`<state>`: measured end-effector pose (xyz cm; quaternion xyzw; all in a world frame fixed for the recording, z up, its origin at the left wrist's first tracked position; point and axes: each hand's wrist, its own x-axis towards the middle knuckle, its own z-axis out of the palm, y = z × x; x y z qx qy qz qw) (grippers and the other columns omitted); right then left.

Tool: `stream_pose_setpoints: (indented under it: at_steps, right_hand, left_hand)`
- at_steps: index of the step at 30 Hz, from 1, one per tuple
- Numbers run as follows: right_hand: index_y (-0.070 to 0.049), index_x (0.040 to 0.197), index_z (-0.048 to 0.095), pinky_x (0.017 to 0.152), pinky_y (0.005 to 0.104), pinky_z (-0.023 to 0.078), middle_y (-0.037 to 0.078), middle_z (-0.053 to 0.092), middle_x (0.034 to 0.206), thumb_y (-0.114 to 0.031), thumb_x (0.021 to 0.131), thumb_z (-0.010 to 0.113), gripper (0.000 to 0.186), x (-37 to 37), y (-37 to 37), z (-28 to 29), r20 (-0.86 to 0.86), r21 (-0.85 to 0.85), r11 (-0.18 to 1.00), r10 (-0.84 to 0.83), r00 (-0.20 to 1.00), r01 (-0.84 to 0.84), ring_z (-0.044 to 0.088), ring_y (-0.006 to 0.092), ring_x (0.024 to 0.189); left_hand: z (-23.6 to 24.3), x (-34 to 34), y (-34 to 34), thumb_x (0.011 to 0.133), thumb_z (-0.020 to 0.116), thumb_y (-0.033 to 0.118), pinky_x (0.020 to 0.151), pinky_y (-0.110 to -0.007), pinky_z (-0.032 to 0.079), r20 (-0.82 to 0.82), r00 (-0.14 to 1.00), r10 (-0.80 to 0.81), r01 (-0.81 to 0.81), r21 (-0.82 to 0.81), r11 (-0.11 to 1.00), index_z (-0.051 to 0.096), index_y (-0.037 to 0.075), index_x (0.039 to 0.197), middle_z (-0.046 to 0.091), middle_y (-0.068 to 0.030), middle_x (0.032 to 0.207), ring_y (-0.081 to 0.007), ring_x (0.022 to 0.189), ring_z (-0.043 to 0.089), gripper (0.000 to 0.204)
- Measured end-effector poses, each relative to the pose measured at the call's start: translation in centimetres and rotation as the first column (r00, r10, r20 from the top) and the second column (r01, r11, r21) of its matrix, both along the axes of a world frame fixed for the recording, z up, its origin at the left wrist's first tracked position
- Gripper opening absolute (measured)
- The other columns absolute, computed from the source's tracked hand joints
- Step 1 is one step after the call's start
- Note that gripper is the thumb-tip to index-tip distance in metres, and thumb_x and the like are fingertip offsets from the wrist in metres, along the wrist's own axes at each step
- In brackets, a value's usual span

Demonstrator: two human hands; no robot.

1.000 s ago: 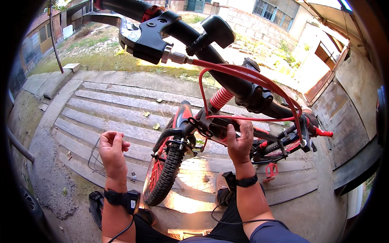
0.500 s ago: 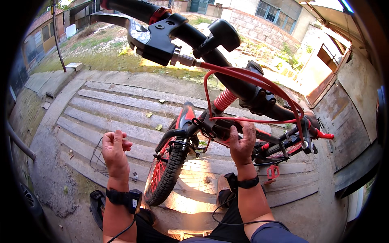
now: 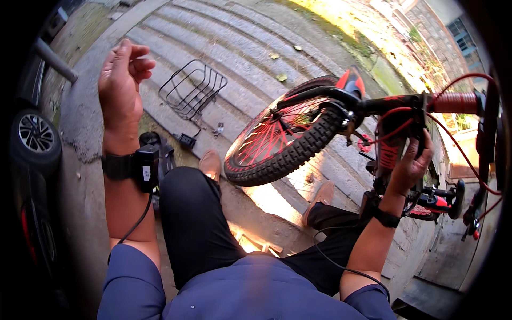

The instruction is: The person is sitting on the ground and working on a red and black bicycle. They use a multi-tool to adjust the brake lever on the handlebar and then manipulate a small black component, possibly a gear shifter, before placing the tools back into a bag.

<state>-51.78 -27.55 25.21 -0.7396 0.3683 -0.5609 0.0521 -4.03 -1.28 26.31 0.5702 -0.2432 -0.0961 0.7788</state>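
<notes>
Bicycle point(image 3: 388, 146), black and red, stands on the right side of the scene, its front wheel point(image 3: 281, 127) angled toward the near left over grooved stone slabs point(image 3: 213, 42). Red spokes fill that wheel, inside a knobbly black tyre point(image 3: 314, 152). A red ribbed sleeve point(image 3: 453, 103) lies to the right of the frame's front end, and red cables point(image 3: 469, 165) loop around it.

The right hand point(image 3: 409, 169) is up against the frame, just behind the front wheel. Its thumb and fingers point(image 3: 425, 152) are bent around the frame's edge; part of them is hidden, so how firmly they grip cannot be told. The left hand point(image 3: 121, 80) is raised on the left, well apart from the bicycle, thumb up and fingers half curled. Nothing shows in it, though whether something small is pinched there cannot be told.

Right of the left hand, a black wire basket point(image 3: 191, 95) sits on the slabs. Nearer lie a small black item point(image 3: 186, 141) with a cord and, just beside it, a little metallic piece point(image 3: 220, 128). Fallen leaves point(image 3: 281, 78) lie beyond. Between basket and person are brown shoes point(image 3: 210, 162). At the far left is a dark car point(image 3: 34, 229) with a spoked wheel point(image 3: 36, 133).
</notes>
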Motion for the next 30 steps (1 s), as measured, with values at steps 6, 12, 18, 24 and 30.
stream_pose_setpoints:
  at_steps: [6, 12, 18, 24, 30]
  right_hand:
    - [-0.001, 0.130, 0.055, 0.099, 0.0309, 0.044, 0.007, 0.063, 0.123, -0.022, 0.101, 0.060, 0.036, -0.9, -0.3, -0.2, -0.022, 0.062, 0.992, -0.113, 0.993, 0.115, 0.057, 0.0161, 0.111]
    - [0.002, 0.134, 0.051, 0.105, 0.0346, 0.040, 0.012, 0.059, 0.127, -0.023, 0.103, 0.052, 0.039, -0.6, -0.1, 0.8, 0.135, 0.193, 0.977, 0.063, 0.989, -0.089, 0.056, 0.0203, 0.118]
    - [0.000, 0.132, 0.055, 0.101, 0.0349, 0.044, 0.011, 0.060, 0.125, -0.030, 0.101, 0.056, 0.043, -1.8, -0.6, 1.0, 0.263, 0.261, 0.964, -0.119, 0.957, 0.048, 0.057, 0.0196, 0.116]
    - [-0.004, 0.128, 0.058, 0.103, 0.0439, 0.044, 0.019, 0.060, 0.128, -0.005, 0.096, 0.054, 0.032, -6.3, -1.0, 1.7, -0.559, -0.742, 0.599, -0.801, 0.216, 0.300, 0.055, 0.0370, 0.121]
    - [-0.001, 0.131, 0.055, 0.104, 0.0434, 0.043, 0.020, 0.059, 0.129, -0.005, 0.095, 0.051, 0.036, -6.9, -0.7, 2.5, -0.617, -0.661, 0.650, -0.755, 0.222, 0.375, 0.055, 0.0371, 0.120]
  left_hand:
    - [-13.6, 1.5, 6.1, 0.104, 0.050, 0.037, 0.058, -0.021, 0.047, -0.212, 0.977, 0.002, 0.116, 0.542, 0.832, 0.058, 0.013, 0.096, 0.066, 0.0001, 0.088, -0.0064, 0.068, 0.062, 0.027]
    - [-24.2, -0.7, 9.2, 0.101, 0.052, 0.038, 0.060, -0.024, 0.048, -0.383, 0.922, -0.059, 0.346, 0.743, 0.573, 0.059, 0.007, 0.098, 0.064, -0.0031, 0.089, -0.0101, 0.072, 0.062, 0.033]
    - [-29.8, -1.5, 8.7, 0.094, 0.064, 0.030, 0.065, -0.031, 0.051, -0.417, 0.902, -0.110, 0.422, 0.800, 0.427, 0.063, 0.003, 0.100, 0.067, -0.0071, 0.087, -0.0139, 0.069, 0.065, 0.029]
    - [-33.6, 0.1, 6.4, 0.087, 0.067, 0.022, 0.085, -0.042, 0.051, -0.142, 0.881, -0.451, 0.250, 0.949, 0.190, 0.064, 0.004, 0.103, 0.067, -0.0202, 0.102, -0.0337, 0.097, 0.065, 0.024]
    - [-36.8, 0.3, 3.8, 0.080, 0.072, 0.018, 0.090, -0.044, 0.049, 0.175, 0.764, -0.621, -0.052, 0.976, 0.211, 0.064, 0.007, 0.107, 0.062, -0.0155, 0.111, -0.0353, 0.106, 0.059, 0.031]
